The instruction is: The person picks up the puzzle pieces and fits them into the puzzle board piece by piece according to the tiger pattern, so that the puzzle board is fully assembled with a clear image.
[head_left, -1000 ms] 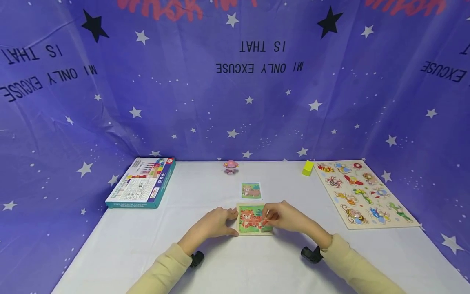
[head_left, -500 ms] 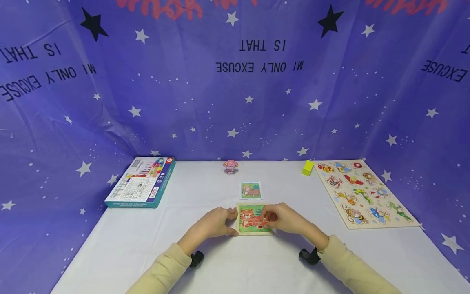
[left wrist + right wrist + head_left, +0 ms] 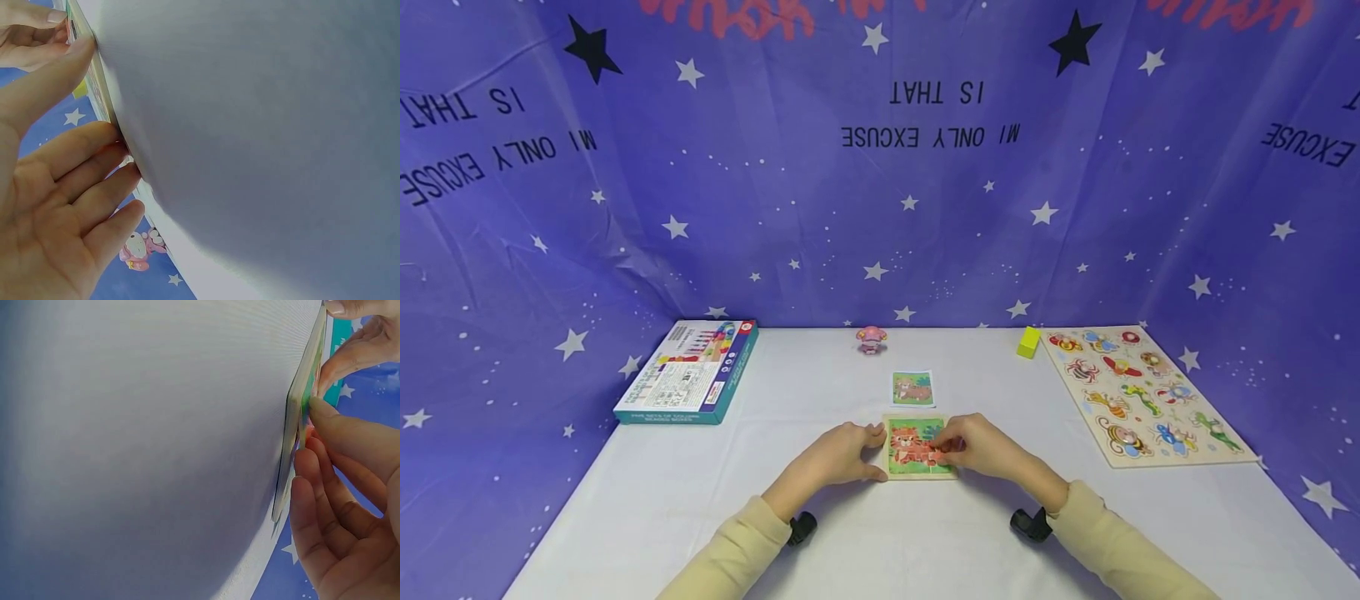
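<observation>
A small square tiger jigsaw puzzle in a wooden tray (image 3: pixel 910 477) lies flat on the white table. My left hand (image 3: pixel 846 454) holds the tray's left edge, the thumb at the lower corner and the fingertips higher along the side. In the left wrist view its fingers (image 3: pixel 94 187) rest against the wooden rim. Over the right part of the picture, my right hand (image 3: pixel 981 443) pinches a puzzle piece (image 3: pixel 306 419) between thumb and fingers. That piece is green and red, slightly tilted, close over the tray, and mostly covered by the fingers.
Just behind the tray lies a tiger picture card (image 3: pixel 913 389). A pink toy figure (image 3: pixel 871 340) and a yellow block (image 3: pixel 1028 342) stand farther back. At left is a boxed toy (image 3: pixel 688 375); at right, a wooden insect puzzle board (image 3: pixel 1138 400).
The right hand's piece has been lowered and turned into the right part of the tiger picture, where the gap looks smaller. My left hand has kept its place.
</observation>
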{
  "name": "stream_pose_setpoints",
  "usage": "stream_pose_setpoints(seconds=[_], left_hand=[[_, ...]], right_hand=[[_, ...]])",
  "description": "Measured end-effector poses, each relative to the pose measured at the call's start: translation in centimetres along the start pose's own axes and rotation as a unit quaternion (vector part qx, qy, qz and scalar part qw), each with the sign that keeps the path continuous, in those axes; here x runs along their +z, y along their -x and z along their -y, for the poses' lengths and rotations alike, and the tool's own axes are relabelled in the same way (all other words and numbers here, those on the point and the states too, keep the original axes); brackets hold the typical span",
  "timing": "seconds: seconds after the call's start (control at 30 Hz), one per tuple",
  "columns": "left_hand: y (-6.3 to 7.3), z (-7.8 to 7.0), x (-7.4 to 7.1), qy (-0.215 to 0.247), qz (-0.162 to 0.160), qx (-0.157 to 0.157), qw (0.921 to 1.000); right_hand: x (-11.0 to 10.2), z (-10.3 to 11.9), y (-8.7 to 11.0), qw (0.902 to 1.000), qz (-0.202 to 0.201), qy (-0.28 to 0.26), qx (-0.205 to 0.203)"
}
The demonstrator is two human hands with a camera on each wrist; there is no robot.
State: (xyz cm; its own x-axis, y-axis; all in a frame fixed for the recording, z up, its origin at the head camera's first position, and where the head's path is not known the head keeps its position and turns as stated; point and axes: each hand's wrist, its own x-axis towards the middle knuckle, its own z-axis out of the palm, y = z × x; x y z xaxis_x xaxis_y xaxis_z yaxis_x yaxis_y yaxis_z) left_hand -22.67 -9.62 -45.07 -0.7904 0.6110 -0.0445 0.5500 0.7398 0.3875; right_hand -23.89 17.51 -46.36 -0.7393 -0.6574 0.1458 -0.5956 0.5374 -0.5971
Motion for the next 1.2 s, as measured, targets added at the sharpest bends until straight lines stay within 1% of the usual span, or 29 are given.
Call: stream_pose_setpoints(seconds=[0.2, 0.37, 0.5, 0.57, 0.8, 1.2], left_hand=[[-0.06, -0.13, -0.01, -0.003, 0.002, -0.003, 1.0000], [-0.08, -0.21, -0.03, -0.004, 0.000, 0.002, 1.0000], [-0.05, -0.27, -0.08, -0.001, 0.000, 0.003, 1.0000], [-0.01, -0.26, -0.09, 0.000, 0.002, 0.001, 1.0000], [-0.01, 0.00, -0.09, 0.003, 0.001, -0.005, 1.0000], [0.10, 0.07, 0.00, 0.008, 0.004, -0.008, 0.9999]], right_hand=[[0.12, -0.29, 0.12, 0.9999, -0.007, -0.011, 0.001], [0.03, -0.54, 0.18, 0.9997, -0.014, -0.017, 0.013], [-0.09, -0.61, 0.27, 0.9995, -0.020, -0.012, 0.022], [-0.11, -0.61, 0.29, 0.9996, -0.021, -0.009, 0.019], [-0.17, -0.39, 0.02, 0.9999, -0.010, -0.002, 0.001], [-0.15, -0.21, -0.04, 1.0000, 0.002, 0.001, 0.004]])
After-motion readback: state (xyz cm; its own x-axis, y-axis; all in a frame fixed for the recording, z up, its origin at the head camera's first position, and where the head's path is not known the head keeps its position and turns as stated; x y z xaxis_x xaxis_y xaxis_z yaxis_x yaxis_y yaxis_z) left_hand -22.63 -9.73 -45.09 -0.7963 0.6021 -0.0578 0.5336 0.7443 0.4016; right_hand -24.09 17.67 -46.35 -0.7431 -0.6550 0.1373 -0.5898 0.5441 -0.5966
